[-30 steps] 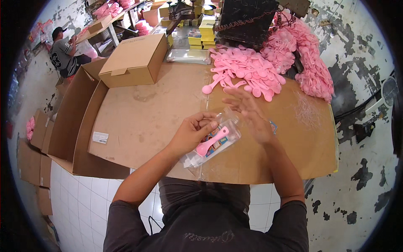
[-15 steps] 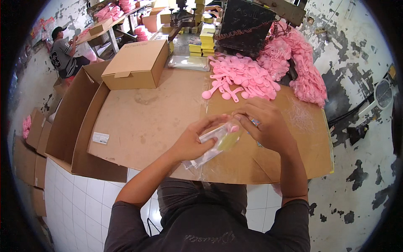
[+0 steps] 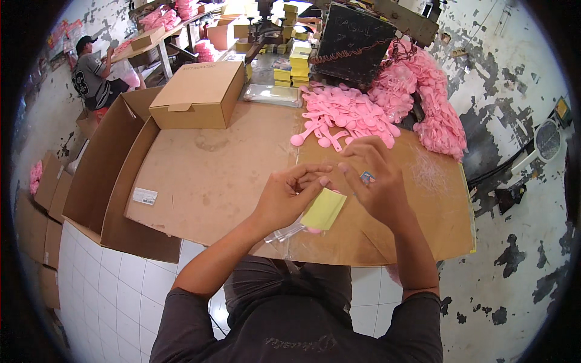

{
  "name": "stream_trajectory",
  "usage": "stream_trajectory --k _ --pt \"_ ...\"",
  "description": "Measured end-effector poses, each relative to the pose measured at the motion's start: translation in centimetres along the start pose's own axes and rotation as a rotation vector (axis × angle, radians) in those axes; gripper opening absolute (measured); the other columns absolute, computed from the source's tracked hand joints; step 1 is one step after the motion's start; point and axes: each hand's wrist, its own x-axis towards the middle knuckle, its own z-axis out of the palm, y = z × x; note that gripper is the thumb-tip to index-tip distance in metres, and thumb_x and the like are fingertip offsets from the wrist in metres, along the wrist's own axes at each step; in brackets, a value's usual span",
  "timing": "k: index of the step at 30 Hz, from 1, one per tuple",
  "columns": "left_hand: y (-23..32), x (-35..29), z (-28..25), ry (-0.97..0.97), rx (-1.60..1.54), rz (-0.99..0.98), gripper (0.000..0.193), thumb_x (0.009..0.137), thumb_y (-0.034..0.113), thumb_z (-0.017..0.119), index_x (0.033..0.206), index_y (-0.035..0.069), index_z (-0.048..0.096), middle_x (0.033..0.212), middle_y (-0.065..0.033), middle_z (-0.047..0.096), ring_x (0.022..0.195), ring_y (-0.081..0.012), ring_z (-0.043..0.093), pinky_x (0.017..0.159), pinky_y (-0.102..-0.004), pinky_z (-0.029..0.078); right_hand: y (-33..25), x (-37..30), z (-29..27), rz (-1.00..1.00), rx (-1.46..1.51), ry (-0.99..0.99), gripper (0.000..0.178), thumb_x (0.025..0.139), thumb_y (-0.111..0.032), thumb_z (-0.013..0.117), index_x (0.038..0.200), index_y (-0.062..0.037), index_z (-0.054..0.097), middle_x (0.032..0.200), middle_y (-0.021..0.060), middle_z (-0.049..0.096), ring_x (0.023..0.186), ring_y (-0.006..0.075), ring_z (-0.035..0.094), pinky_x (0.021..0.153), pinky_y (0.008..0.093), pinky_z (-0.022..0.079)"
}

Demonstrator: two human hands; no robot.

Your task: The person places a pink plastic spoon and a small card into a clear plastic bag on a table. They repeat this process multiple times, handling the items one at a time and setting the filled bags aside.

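My left hand (image 3: pixel 289 195) is closed, its thumb and fingers pinched at the top of a small yellow card (image 3: pixel 325 210). A clear plastic bag (image 3: pixel 284 233) lies under the card and the hand, near the cardboard's front edge. A bit of pink shows below the card; what it belongs to is mostly hidden. My right hand (image 3: pixel 376 184) hovers just right of the card, fingers curved and apart from the thumb, with nothing plainly held. A small colourful printed piece (image 3: pixel 367 176) shows in the gap of that hand; I cannot tell whether it touches it.
A pile of pink scoops (image 3: pixel 348 115) lies beyond my hands, beside bundled pink scoops (image 3: pixel 439 115). A closed carton (image 3: pixel 196 94) stands far left, and an open box (image 3: pixel 115 175) adjoins the cardboard work surface (image 3: pixel 224 163). Yellow card stacks (image 3: pixel 299 63) stand behind. Another person (image 3: pixel 94 75) sits far left.
My right hand has come away from my left fingers and opened. The yellow card, earlier behind clear plastic, now shows plainly outside it, tilted below my left fingertips.
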Motion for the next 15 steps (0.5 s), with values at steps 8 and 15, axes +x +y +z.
stream_trajectory --k 8,15 --pt "1.1 -0.7 1.1 0.132 0.554 0.188 0.03 0.1 0.006 0.065 0.128 -0.005 0.065 0.097 -0.014 0.078 0.085 -0.0145 0.074 0.076 -0.0311 0.06 0.2 -0.5 1.5 -0.395 -0.592 0.002 0.024 0.08 -0.015 0.075 0.099 -0.0031 0.068 0.105 0.0074 0.063 0.107 0.0258 0.061 0.093 0.0401 0.045" --pt "-0.3 -0.5 1.0 0.072 0.925 0.32 0.034 0.096 0.01 0.067 0.129 -0.001 0.066 0.094 -0.0144 0.077 0.075 -0.025 0.076 0.071 -0.034 0.06 3.3 0.2 0.7 -0.3 -0.678 -0.015 0.019 0.079 -0.013 0.071 0.093 -0.0024 0.063 0.102 0.0094 0.061 0.103 0.0265 0.059 0.091 0.041 0.045"
